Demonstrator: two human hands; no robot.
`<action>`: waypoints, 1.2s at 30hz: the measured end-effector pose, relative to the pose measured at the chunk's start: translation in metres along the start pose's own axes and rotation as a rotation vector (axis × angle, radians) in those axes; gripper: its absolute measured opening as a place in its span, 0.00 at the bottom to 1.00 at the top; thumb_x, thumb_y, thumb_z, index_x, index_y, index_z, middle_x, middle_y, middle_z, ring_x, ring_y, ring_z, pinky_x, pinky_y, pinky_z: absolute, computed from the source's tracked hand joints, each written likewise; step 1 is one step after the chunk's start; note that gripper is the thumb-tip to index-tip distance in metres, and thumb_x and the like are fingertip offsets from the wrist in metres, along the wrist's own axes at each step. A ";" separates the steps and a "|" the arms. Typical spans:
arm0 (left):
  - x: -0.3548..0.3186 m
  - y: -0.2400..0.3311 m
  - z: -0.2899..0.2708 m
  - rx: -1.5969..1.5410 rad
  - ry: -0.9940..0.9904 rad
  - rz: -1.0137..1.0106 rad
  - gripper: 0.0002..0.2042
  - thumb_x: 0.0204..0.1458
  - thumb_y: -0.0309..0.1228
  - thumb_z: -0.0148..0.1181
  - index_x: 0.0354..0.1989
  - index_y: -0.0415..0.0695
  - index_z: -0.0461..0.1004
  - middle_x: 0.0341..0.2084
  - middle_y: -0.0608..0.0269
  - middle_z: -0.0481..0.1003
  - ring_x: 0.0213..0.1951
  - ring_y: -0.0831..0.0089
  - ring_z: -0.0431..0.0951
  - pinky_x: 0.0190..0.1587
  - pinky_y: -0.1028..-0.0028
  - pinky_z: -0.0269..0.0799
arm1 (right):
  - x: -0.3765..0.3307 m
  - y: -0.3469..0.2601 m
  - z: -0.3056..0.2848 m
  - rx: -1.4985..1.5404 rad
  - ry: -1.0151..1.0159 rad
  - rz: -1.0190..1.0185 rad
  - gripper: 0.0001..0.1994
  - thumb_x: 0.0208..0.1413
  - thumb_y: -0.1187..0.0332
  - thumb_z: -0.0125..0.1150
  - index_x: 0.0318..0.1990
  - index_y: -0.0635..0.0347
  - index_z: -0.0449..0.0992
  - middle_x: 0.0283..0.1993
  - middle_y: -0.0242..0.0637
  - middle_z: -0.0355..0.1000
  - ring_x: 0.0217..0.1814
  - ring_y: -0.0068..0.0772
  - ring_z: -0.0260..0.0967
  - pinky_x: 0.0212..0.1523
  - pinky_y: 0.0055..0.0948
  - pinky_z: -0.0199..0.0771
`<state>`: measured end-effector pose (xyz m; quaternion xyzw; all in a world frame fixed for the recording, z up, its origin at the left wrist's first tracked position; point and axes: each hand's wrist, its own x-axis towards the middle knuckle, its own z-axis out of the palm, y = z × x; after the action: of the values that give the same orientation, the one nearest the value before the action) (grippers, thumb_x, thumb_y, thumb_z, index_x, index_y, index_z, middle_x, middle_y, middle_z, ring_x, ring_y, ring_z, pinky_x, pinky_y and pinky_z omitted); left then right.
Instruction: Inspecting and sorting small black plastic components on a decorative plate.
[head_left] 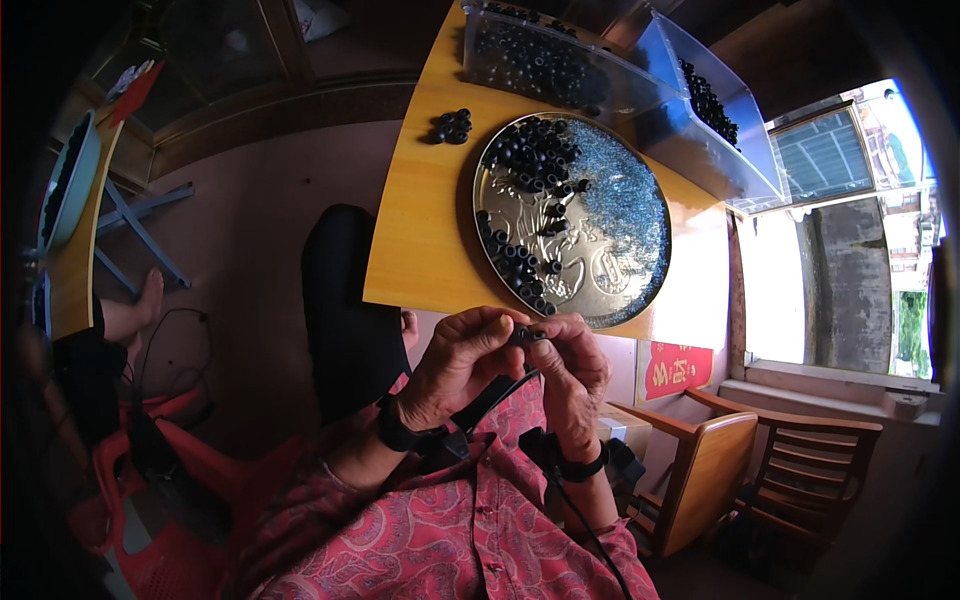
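My left hand (455,365) and my right hand (575,385) meet just off the near edge of the table, fingertips pinched together on a small black cap-like piece (524,336). Fingers partly cover it, so I cannot tell whether it is one part or two. Just beyond lies a round metal tray (515,215) with an embossed pattern. Many hollow black pieces (535,150) are heaped on its far left, with more scattered down its left side. Tiny blue, glittering bits (620,185) cover its right part.
The yellow wooden table (415,225) carries a few loose black pieces (453,127). Behind the tray stand two clear bins (640,95) of black pieces. Wooden chairs (720,465) stand at right, a red plastic chair (215,465) at left. A person's foot (151,297) shows far left.
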<state>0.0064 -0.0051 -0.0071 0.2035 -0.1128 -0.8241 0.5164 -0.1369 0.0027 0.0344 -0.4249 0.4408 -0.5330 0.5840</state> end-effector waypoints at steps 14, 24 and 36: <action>-0.001 0.002 0.007 0.025 0.076 0.008 0.10 0.60 0.29 0.53 0.44 0.37 0.74 0.29 0.62 0.77 0.28 0.76 0.78 0.33 0.76 0.78 | 0.001 0.007 0.000 -0.105 0.039 -0.098 0.05 0.55 0.82 0.59 0.37 0.65 0.72 0.38 0.28 0.64 0.41 0.17 0.64 0.43 0.17 0.66; -0.002 0.001 0.006 0.038 0.079 0.023 0.09 0.59 0.28 0.54 0.44 0.37 0.74 0.30 0.62 0.77 0.29 0.76 0.79 0.33 0.74 0.80 | 0.000 0.009 -0.003 -0.160 0.042 -0.096 0.05 0.54 0.80 0.60 0.37 0.66 0.72 0.38 0.30 0.64 0.39 0.18 0.63 0.41 0.18 0.65; -0.003 -0.001 0.003 0.082 0.051 0.056 0.09 0.58 0.28 0.56 0.43 0.38 0.75 0.30 0.60 0.78 0.30 0.75 0.80 0.35 0.73 0.81 | 0.006 0.001 -0.008 -0.461 -0.007 -0.272 0.06 0.49 0.81 0.61 0.35 0.66 0.73 0.33 0.35 0.68 0.33 0.24 0.67 0.35 0.21 0.68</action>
<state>0.0054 -0.0027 -0.0037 0.2423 -0.1389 -0.7985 0.5333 -0.1444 -0.0034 0.0312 -0.6039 0.4872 -0.4907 0.3965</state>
